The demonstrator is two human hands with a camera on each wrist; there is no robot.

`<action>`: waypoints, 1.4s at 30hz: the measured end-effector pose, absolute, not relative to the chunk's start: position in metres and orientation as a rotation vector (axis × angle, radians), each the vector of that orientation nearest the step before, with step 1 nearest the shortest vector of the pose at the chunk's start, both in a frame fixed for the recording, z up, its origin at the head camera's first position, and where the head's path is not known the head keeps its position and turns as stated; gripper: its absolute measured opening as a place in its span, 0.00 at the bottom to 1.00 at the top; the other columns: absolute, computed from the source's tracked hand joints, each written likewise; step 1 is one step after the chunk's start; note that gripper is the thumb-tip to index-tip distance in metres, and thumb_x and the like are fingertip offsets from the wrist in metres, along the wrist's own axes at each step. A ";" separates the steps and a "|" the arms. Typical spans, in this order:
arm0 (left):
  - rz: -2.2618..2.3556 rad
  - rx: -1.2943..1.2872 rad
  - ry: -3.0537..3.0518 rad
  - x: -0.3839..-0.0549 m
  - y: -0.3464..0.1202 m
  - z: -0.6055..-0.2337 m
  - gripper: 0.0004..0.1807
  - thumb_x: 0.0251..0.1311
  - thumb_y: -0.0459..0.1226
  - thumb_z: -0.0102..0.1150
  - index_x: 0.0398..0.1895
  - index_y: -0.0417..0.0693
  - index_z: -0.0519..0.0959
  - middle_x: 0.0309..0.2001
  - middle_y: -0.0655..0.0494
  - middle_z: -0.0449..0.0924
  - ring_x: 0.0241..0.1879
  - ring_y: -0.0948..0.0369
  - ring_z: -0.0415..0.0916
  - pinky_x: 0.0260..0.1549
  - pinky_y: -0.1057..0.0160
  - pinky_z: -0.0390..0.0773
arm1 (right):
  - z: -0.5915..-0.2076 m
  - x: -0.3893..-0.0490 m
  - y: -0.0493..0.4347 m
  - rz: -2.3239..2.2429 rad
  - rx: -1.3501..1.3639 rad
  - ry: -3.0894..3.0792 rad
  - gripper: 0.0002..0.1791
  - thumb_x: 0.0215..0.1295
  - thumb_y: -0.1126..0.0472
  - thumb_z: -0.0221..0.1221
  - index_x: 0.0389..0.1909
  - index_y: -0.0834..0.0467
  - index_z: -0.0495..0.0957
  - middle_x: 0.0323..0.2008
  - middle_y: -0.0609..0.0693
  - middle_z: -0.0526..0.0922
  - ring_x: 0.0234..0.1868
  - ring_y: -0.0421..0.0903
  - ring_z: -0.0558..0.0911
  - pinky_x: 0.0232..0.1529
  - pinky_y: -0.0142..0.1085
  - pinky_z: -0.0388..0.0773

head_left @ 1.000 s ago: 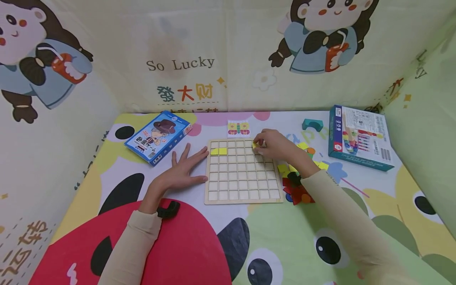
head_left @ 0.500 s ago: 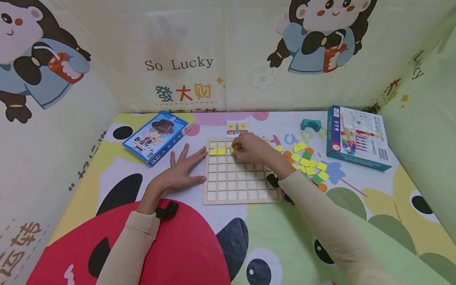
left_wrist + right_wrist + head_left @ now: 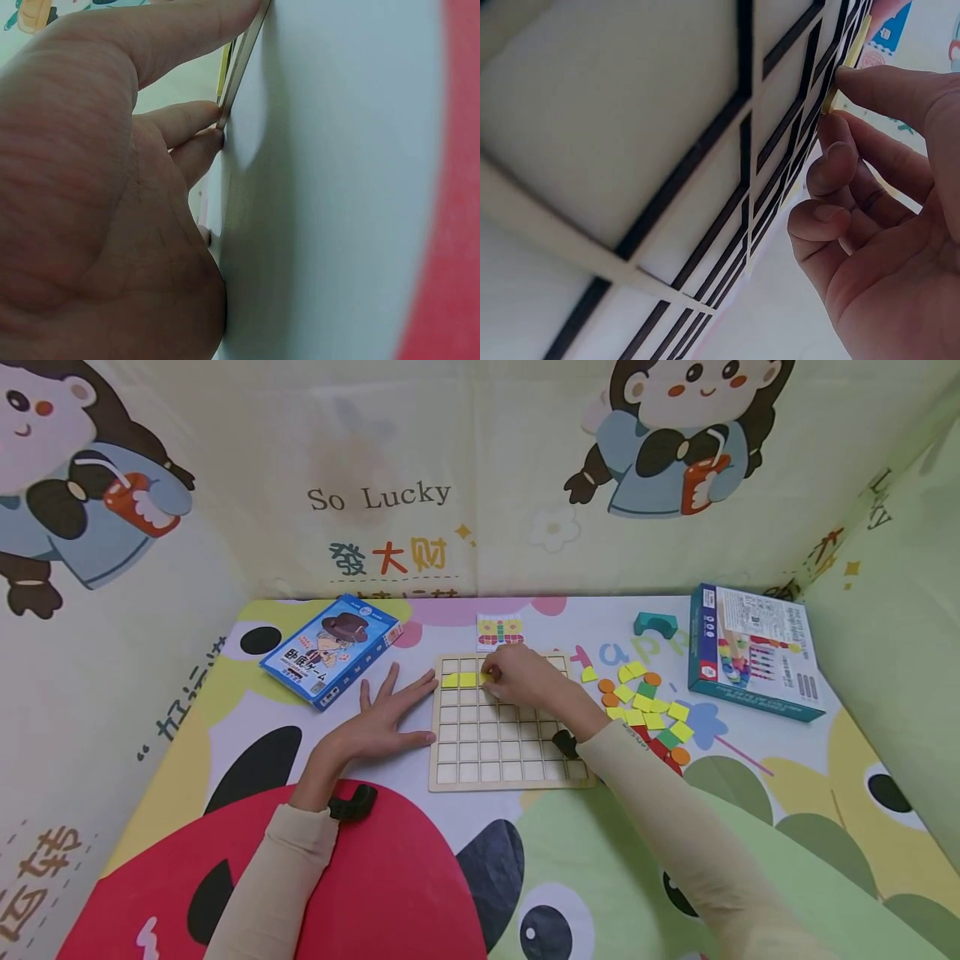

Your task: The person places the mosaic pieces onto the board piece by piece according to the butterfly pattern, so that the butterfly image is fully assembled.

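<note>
A wooden grid board lies on the table with two yellow square tiles side by side in its second row, at the left. My right hand is over that row. In the right wrist view, its thumb and index finger pinch another yellow tile right at the grid, while the other fingers curl in below. My left hand lies spread on the table, its thumb and a fingertip at the board's left edge. In the left wrist view, fingertips touch the board's thin side.
A small butterfly picture card lies behind the board. Loose yellow, green, orange and red pieces are scattered to its right. A teal arch block and a teal box stand at the back right, a blue box at the back left.
My right hand has moved left across the board with the yellow tile, from the right side to just beside the two tiles. My left hand has stayed at the board's edge.
</note>
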State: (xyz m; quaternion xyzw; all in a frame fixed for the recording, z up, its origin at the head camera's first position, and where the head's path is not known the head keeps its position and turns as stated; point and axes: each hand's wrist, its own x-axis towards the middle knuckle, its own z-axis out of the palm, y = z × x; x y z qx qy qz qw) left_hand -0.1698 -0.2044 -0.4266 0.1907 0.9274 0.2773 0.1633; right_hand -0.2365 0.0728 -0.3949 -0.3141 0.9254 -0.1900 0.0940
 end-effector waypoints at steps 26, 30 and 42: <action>0.792 0.542 2.647 -0.169 -0.204 -0.426 0.52 0.62 0.60 0.66 0.87 0.64 0.53 0.89 0.58 0.44 0.86 0.40 0.17 0.73 0.22 0.14 | -0.384 -0.230 0.147 -0.590 -0.709 2.796 0.15 0.73 0.58 0.65 0.56 0.61 0.86 0.41 0.54 0.87 0.40 0.49 0.80 0.43 0.39 0.82; 0.800 0.544 2.646 -0.170 -0.204 -0.426 0.52 0.62 0.60 0.66 0.87 0.64 0.53 0.89 0.57 0.44 0.86 0.39 0.17 0.73 0.22 0.14 | -0.383 -0.231 0.171 -0.566 -0.664 2.825 0.15 0.72 0.60 0.66 0.56 0.62 0.86 0.41 0.55 0.87 0.41 0.50 0.81 0.42 0.39 0.82; 0.814 0.532 2.638 -0.170 -0.204 -0.428 0.52 0.62 0.59 0.66 0.87 0.65 0.53 0.89 0.57 0.44 0.86 0.40 0.17 0.73 0.22 0.14 | -0.380 -0.229 0.226 -0.515 -0.552 2.809 0.16 0.70 0.61 0.67 0.56 0.61 0.87 0.43 0.56 0.89 0.43 0.50 0.81 0.41 0.37 0.83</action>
